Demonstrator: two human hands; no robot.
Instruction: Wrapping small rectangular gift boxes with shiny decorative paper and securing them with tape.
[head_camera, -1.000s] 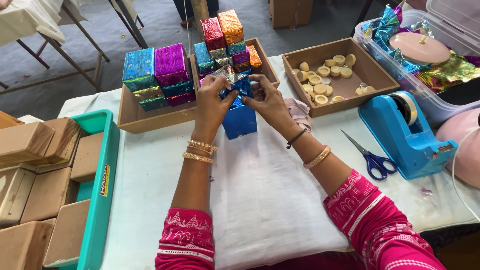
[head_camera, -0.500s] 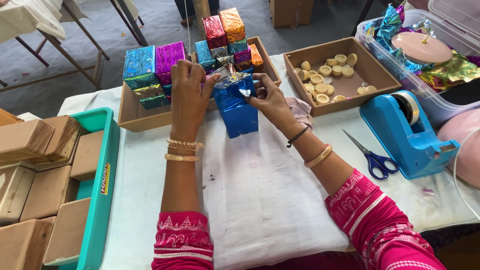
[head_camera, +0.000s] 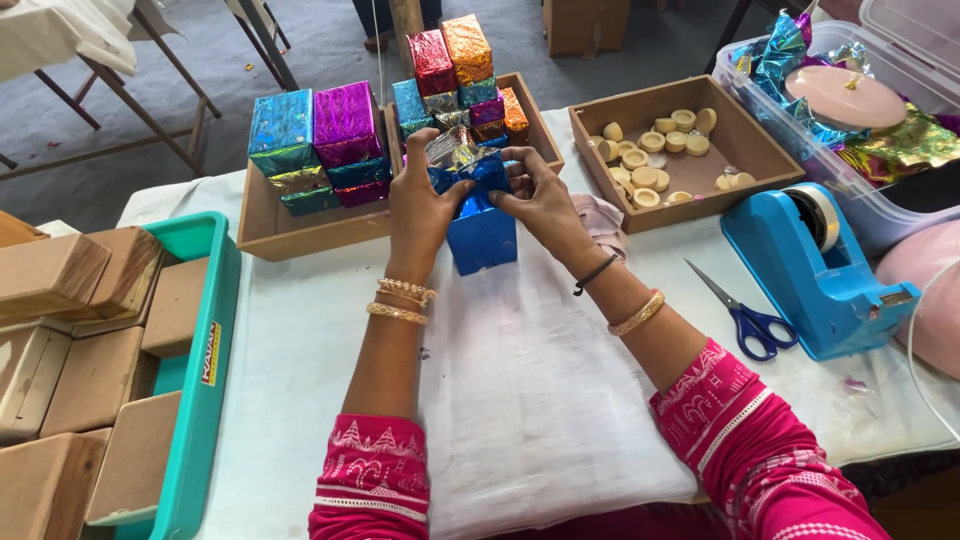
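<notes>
A small box wrapped in shiny blue foil (head_camera: 482, 235) stands upright on the white cloth (head_camera: 530, 400) in the middle of the table. My left hand (head_camera: 420, 205) grips its left upper side, fingers pinching the loose foil at the top. My right hand (head_camera: 540, 200) holds the right upper side and presses the foil flaps there. Just behind the box is a wooden tray (head_camera: 300, 232) stacked with several finished foil-wrapped boxes (head_camera: 345, 125) in blue, purple, red and orange.
A teal crate (head_camera: 205, 400) of plain brown boxes (head_camera: 95, 380) sits at the left. A second wooden tray (head_camera: 720, 170) holds small round pale pieces. A blue tape dispenser (head_camera: 815, 270), blue-handled scissors (head_camera: 745, 315) and a clear bin (head_camera: 890, 215) of foil lie at the right.
My left hand came back from the tray of wrapped boxes onto the blue box. Both hands now pinch the foil at its top.
</notes>
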